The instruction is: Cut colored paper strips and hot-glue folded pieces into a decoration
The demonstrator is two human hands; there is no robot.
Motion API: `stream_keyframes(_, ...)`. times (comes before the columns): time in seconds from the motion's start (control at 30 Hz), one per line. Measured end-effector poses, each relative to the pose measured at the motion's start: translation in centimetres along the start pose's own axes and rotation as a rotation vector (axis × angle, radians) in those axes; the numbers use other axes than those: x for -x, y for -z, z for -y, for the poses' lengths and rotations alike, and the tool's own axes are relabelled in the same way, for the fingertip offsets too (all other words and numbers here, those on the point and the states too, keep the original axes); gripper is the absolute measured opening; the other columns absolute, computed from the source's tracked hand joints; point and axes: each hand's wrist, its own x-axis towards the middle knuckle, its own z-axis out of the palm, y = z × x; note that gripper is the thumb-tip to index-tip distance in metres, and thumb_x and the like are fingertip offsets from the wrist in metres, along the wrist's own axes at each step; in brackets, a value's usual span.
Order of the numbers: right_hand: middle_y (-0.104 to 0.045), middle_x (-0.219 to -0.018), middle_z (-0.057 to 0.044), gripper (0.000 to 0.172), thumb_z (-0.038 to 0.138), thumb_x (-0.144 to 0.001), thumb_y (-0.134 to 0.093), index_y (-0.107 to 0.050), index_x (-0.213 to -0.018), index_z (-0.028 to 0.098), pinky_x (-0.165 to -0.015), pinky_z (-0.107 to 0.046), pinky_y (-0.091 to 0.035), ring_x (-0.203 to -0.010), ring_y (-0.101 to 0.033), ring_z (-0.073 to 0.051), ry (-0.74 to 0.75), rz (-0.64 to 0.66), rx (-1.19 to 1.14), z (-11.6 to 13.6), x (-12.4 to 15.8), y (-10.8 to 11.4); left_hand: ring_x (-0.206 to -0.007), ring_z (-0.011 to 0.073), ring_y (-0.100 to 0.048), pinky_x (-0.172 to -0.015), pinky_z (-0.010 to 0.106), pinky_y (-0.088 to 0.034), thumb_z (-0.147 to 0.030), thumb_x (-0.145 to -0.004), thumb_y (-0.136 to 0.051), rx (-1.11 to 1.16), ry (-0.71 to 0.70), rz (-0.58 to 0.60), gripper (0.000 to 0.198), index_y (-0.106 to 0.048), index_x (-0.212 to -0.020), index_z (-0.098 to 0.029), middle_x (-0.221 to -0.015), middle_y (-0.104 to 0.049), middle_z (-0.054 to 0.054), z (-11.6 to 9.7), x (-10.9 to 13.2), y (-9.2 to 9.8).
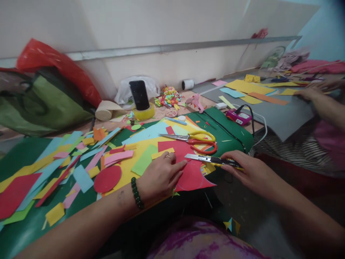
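Note:
My right hand (246,167) is closed round the black and yellow handle of a utility knife (199,158). Its metal blade end points left, over a sheet of red paper (192,176) at the table's front edge. My left hand (164,171) lies on the papers with its fingers stretched toward the blade tip; part of the thumb side is hidden. Close by the left hand are a green paper piece (145,160) and a small yellow strip (159,154). Just beyond both hands rests a pair of scissors (188,137) with yellow and red handles.
Coloured paper strips and a red paper circle (107,178) cover the left. Behind stand a phone (139,95) on a yellow tape roll (144,112), a pink glue gun (196,102) and a purple power strip (238,117). Another person's hand (309,93) reaches in at right.

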Motion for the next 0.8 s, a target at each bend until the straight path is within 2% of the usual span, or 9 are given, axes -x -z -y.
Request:
stream_keyframes(0.23,-0.07,-0.093,-0.006,0.034,0.049,-0.096,-0.039,-0.06,-0.1,0.023,-0.06,-0.03,-0.052,-0.076,-0.069,-0.02,0.023,0.006,-0.002,0.2,-0.4,0.2,-0.088,0.0256,-0.05,-0.081,0.043,-0.046,-0.043,-0.099,-0.03,-0.026,-0.029,0.027,0.051,-0.056,-0.133,-0.016,-0.1,-0.056,0.013,0.3,0.0,0.0)
stream_keyframes(0.47,-0.07,-0.102,-0.008,0.033,0.046,-0.095,-0.042,-0.061,-0.11,0.023,-0.069,-0.032,-0.055,-0.084,-0.07,-0.021,0.026,0.062,-0.068,-0.5,-0.3,0.0,-0.088,0.0257,-0.047,-0.081,0.042,-0.044,-0.062,-0.094,-0.017,-0.023,-0.043,0.064,0.074,-0.046,-0.142,-0.014,-0.102,-0.055,0.014,0.4,0.0,-0.1)
stream_keyframes(0.63,-0.069,-0.101,-0.008,0.035,0.048,-0.095,-0.043,-0.063,-0.111,0.024,-0.072,-0.033,-0.055,-0.085,-0.069,-0.022,0.03,0.08,-0.094,-1.3,-0.4,-0.1,-0.088,0.0258,-0.046,-0.084,0.043,-0.041,-0.065,-0.092,-0.007,-0.014,-0.059,0.054,0.082,-0.045,-0.144,-0.014,-0.103,-0.055,0.015,0.6,0.1,-0.4)
stream_keyframes(0.8,-0.07,-0.101,-0.009,0.034,0.048,-0.095,-0.044,-0.063,-0.11,0.024,-0.073,-0.034,-0.055,-0.087,-0.069,-0.023,0.029,0.102,-0.127,-1.3,-0.5,0.1,-0.087,0.0253,-0.045,-0.083,0.042,-0.04,-0.067,-0.09,-0.005,-0.033,-0.077,0.052,0.086,-0.043,-0.145,-0.014,-0.105,-0.056,0.015,0.7,0.2,-0.5)
